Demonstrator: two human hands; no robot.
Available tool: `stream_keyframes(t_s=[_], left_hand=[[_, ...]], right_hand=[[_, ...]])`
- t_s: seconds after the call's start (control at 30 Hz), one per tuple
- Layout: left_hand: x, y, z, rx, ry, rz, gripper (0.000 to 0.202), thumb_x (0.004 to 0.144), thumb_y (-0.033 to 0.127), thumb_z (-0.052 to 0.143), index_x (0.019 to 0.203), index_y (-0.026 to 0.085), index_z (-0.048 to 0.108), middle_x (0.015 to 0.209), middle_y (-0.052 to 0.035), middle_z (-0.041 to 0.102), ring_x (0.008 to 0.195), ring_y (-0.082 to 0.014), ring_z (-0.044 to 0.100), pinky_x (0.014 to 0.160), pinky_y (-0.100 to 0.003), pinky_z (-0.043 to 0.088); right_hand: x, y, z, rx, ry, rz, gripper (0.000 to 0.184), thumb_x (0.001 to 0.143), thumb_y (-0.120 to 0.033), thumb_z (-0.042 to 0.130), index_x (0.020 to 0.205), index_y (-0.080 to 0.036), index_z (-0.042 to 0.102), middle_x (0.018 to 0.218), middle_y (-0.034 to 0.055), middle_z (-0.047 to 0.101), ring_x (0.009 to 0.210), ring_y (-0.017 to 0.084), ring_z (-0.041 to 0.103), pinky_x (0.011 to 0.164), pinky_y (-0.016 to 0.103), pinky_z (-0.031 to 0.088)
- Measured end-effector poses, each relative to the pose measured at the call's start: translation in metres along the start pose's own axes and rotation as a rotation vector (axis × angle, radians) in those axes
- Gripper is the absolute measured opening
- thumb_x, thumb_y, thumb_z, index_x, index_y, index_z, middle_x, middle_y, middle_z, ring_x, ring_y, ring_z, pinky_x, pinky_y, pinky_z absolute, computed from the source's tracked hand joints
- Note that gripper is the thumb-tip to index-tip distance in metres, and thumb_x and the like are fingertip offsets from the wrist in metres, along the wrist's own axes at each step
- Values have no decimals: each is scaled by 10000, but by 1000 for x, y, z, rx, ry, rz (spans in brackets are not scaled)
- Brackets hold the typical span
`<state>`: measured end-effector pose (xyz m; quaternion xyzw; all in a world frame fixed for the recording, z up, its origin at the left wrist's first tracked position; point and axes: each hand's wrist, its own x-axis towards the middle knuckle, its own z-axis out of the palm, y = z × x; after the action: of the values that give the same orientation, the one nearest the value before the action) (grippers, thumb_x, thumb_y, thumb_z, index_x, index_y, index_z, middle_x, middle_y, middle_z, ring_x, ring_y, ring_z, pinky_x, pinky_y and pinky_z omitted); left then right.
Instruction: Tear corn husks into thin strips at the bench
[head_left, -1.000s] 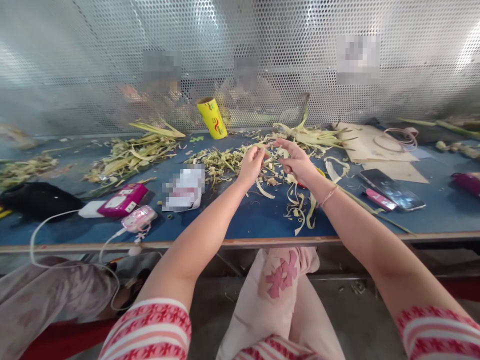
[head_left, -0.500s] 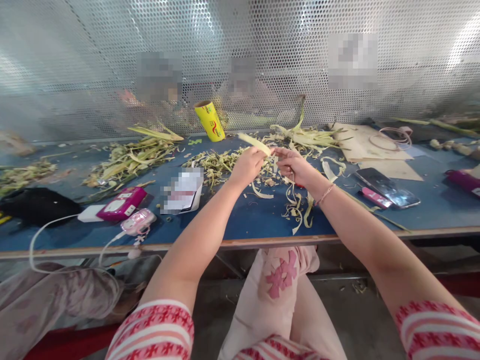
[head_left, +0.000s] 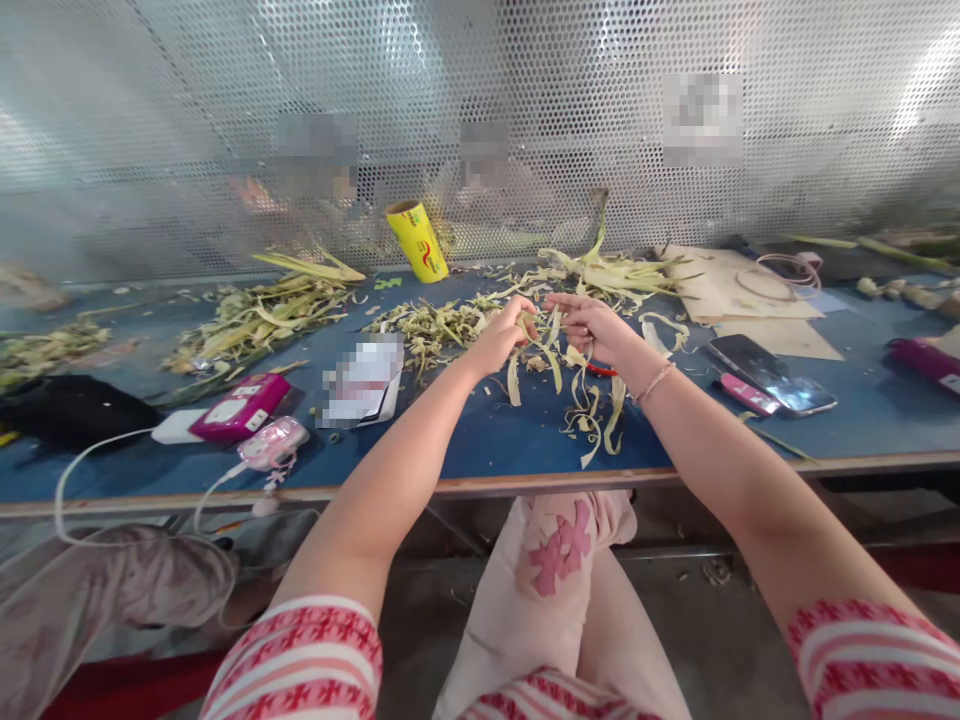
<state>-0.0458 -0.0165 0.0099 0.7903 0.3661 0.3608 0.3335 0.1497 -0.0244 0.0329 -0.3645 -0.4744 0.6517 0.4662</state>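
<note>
At the far left of the frame a black, soft-looking bundle lies on the blue tabletop, with a magenta boxy case and a pink glossy rounded case to its right. Behind them is a heap of yellow-green leafy strips; farther right, a yellow printed tube leans near the perforated metal screen.

Centre frame, the left hand has its fingers bent over the pale green shreds. The right hand faces it, index finger stretched out, the others half curled. A narrow pale ribbon-like strip hangs or lies just below the gap between them; I cannot tell whether either hand grips it.

Right of centre, a black glass-faced phone lies beside a small pink flat object.

As a judgement, a loose pinch could let the strip slip into the similar litter, and an uneven pull could split it lengthwise. The tilted tube might topple if the tabletop were knocked.

Half a second earlier a broad pale strip jutted to the upper left above the left hand; now that is gone, and the fingertips, then meeting, stand slightly apart.
</note>
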Motion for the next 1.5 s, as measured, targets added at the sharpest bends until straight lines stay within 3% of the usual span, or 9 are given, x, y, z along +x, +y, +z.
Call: stream_keyframes(t_s=[0.13,0.23,0.4,0.5,0.67,0.87,1.03,1.3,1.5], left_hand=[[0,-2,-4,114,-19,16,186,870,284,439,1051,240,433,885,-17,586,786,-170,538,782,-334,421],[1,-1,-3,111,-36,54,253,925,405,424,1119,247,391,886,-20,607,818,-171,571,817,-337,421],[1,3,1,98,-94,92,203,917,399,452,1044,240,456,824,-12,597,793,-161,592,788,-318,439],[0,9,-4,58,-111,94,114,869,287,448,917,222,528,866,-26,602,839,-163,591,822,-325,462],[2,12,-13,-17,-179,8,326,664,108,353,836,177,622,931,-56,680,908,-170,632,869,-347,500],[0,16,-22,161,-260,-15,346,671,65,431,870,191,683,995,-64,741,940,-160,683,867,-317,515],[-2,20,-26,197,-346,3,294,754,113,531,959,200,723,899,-60,759,796,-151,690,694,-263,511],[0,17,-31,194,-317,-92,178,694,154,679,806,232,794,868,-37,785,776,-157,688,762,-302,518],[-2,18,-33,187,-412,-92,104,652,281,762,747,250,793,830,-31,782,755,-167,677,725,-295,499]], right_hand=[[2,1,-1,10,-12,16,473,703,85,437,1068,-149,623,1029,73,673,409,4,229,316,143,248],[2,2,-1,17,-21,14,477,701,87,431,1069,-148,626,973,65,679,404,9,221,318,145,245],[3,2,-2,34,-29,29,510,687,84,431,1096,-154,619,928,54,670,398,7,219,316,137,230],[3,2,-3,34,-29,23,501,682,81,443,1078,-167,625,965,55,672,403,10,215,311,137,241],[5,4,-3,19,-30,41,462,686,93,442,1042,-134,629,975,78,673,406,5,220,316,139,260],[3,5,0,2,-35,70,464,723,101,406,1071,-118,619,912,64,648,400,3,210,317,143,257],[3,8,0,-24,-64,48,486,721,92,433,1108,-129,626,999,90,657,400,-2,246,321,161,272],[1,8,0,-50,-91,62,458,735,88,445,1085,-137,636,1014,83,668,402,-5,262,322,150,264],[-3,6,5,-73,-164,102,439,740,85,449,1073,-133,636,996,72,667,397,-4,268,323,153,266]])
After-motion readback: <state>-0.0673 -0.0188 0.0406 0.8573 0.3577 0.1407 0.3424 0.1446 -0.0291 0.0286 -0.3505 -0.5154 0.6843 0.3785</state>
